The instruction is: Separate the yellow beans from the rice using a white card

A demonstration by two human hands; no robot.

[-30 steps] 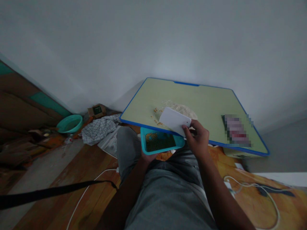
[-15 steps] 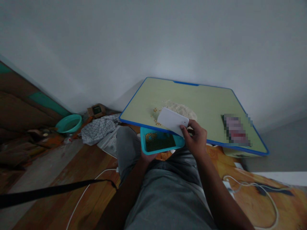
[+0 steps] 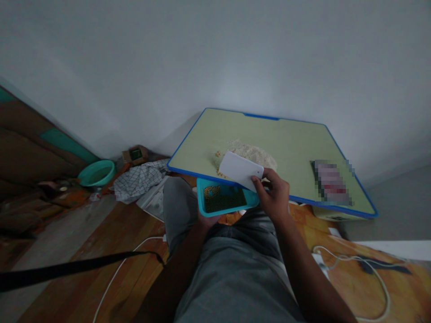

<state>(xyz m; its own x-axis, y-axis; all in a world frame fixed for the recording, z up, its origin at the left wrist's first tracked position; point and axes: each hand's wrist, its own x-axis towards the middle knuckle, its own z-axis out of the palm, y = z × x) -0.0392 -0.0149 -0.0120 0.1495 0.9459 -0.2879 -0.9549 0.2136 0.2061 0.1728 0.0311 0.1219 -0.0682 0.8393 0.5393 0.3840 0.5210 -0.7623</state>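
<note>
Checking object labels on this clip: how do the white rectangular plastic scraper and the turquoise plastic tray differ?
The white scraper is a flat sheet, while the turquoise tray is a rimmed container holding dark green and yellow grains. The scraper is pinched in the right hand, while the tray rests on the left hand. Both look plastic and are hand-held.

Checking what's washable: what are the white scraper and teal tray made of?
The white scraper looks like matte rigid plastic: even colour, thin edge. The teal tray looks like glossy moulded plastic: rounded corners, sheen along its rim. Dim light leaves doubt.
</note>
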